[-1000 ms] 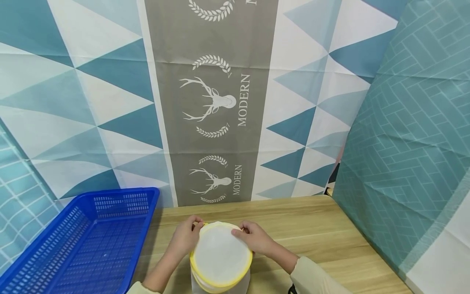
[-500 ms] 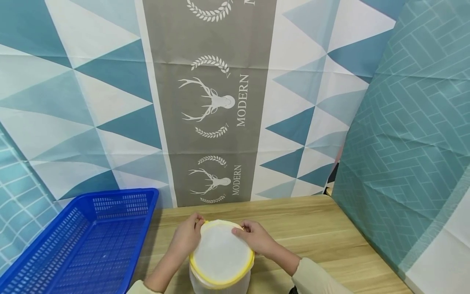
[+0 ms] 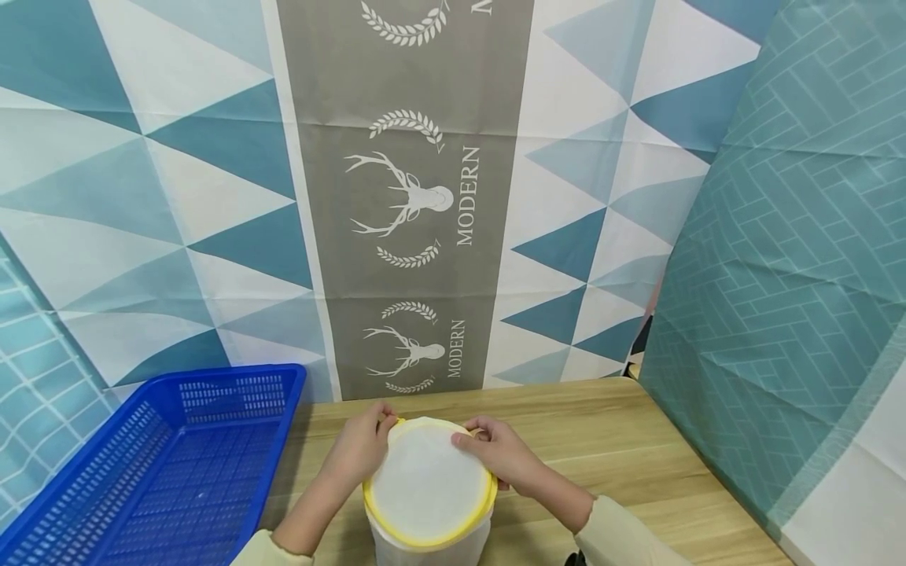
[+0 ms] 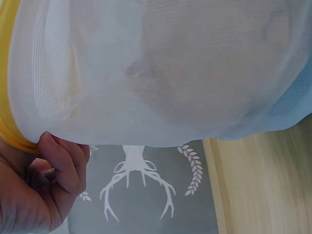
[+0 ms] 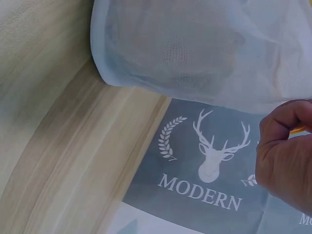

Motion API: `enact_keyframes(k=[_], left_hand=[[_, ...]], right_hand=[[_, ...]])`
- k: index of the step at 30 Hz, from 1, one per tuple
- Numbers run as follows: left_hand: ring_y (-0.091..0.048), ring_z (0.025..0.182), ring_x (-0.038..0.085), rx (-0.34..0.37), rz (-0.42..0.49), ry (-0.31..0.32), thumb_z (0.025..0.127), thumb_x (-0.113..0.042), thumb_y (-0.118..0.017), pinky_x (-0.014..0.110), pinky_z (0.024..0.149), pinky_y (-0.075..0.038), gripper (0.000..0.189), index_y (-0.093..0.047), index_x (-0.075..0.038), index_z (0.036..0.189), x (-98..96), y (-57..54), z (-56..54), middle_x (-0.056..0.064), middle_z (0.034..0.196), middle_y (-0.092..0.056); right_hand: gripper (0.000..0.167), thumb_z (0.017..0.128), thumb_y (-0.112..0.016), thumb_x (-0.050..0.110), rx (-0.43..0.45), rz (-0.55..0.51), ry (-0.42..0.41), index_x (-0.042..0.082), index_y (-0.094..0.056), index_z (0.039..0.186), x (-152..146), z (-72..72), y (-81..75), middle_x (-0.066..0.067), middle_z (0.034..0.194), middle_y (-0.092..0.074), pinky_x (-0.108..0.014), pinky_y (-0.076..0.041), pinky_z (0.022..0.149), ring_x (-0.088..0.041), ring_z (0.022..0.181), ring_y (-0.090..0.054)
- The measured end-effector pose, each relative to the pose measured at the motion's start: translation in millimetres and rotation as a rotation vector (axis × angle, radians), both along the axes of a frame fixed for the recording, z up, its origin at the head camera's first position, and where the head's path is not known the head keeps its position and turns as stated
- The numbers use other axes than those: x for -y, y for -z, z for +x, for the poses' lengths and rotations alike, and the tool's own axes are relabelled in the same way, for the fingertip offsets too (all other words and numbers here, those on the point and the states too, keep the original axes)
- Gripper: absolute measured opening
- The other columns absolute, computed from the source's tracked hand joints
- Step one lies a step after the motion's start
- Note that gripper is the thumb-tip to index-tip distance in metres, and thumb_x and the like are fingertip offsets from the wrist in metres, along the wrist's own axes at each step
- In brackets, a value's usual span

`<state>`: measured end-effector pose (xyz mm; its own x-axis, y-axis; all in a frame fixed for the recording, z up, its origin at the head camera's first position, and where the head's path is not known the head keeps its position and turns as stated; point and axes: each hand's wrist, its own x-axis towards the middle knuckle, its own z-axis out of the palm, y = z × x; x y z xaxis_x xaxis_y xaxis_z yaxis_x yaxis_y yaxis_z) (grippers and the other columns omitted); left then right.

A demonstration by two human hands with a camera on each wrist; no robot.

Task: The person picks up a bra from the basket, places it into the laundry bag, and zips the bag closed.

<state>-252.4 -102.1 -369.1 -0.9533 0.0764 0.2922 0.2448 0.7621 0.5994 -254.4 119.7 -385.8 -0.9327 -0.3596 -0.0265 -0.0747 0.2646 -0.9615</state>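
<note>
Hands [image 3: 362, 446] [image 3: 506, 457] pinch yellow-rimmed mesh bag [image 3: 432, 483] over wood-grain table [image 3: 609, 444]; blue basket [image 3: 292, 402] left, patterned sheet [image 3: 425, 79] behind.

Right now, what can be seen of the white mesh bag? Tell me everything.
The white mesh bag looks thin and semi-translucent, roughly cylindrical, with a round top edged in yellow trim. That top faces the head camera; the lower end runs out of view. The left hand and right hand pinch its far edge, over the wood-grain table. Whether it holds anything is unclear.
</note>
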Motion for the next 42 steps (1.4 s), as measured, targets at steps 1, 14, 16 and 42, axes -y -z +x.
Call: enact_keyframes(k=[1,14,16,42], left_hand=[[-0.054,0.063,0.013,0.002,-0.003,0.003,0.095,-0.011,-0.052,0.027,0.055,-0.042,0.008,-0.058,-0.006,0.094,-0.2,-1.2,0.2,0.005,0.076,-0.064],[-0.056,0.065,0.014,-0.005,-0.096,0.030,0.094,-0.015,-0.055,0.031,0.059,-0.044,0.007,-0.060,-0.011,0.093,-2.7,-7.0,-2.3,0.007,0.087,-0.069],[-0.056,0.066,0.014,-0.016,-0.099,0.044,0.093,-0.016,-0.055,0.032,0.059,-0.045,0.006,-0.060,-0.012,0.092,-3.9,-6.4,-3.9,0.006,0.087,-0.069],[-0.048,0.063,0.011,-0.017,-0.005,0.141,0.093,-0.012,-0.056,0.026,0.055,-0.040,0.004,-0.059,-0.012,0.091,-5.6,-3.3,-5.9,0.002,0.078,-0.062]], right_hand=[[0.047,0.089,-0.062,0.036,0.006,-0.006,-0.003,0.000,-0.053,0.117,-1,0.5,-1.0,-0.003,0.071,-0.061,-0.017,-0.028,0.032,-0.004,0.036,-0.044],[0.043,0.090,-0.060,0.030,0.067,0.000,-0.078,0.003,-0.050,0.122,-7,10.0,-14.9,-0.003,0.057,-0.059,-0.020,-0.032,0.031,-0.005,0.029,-0.038],[0.042,0.091,-0.059,0.032,0.042,0.040,-0.088,0.004,-0.052,0.120,-9,9.7,-16.2,-0.003,0.055,-0.058,-0.021,-0.033,0.031,-0.006,0.029,-0.038],[0.029,0.093,-0.057,0.034,-0.247,0.293,-0.128,0.008,-0.068,0.085,38,-30.1,-22.4,0.003,0.071,-0.057,-0.022,-0.041,0.053,-0.009,0.060,-0.050]])
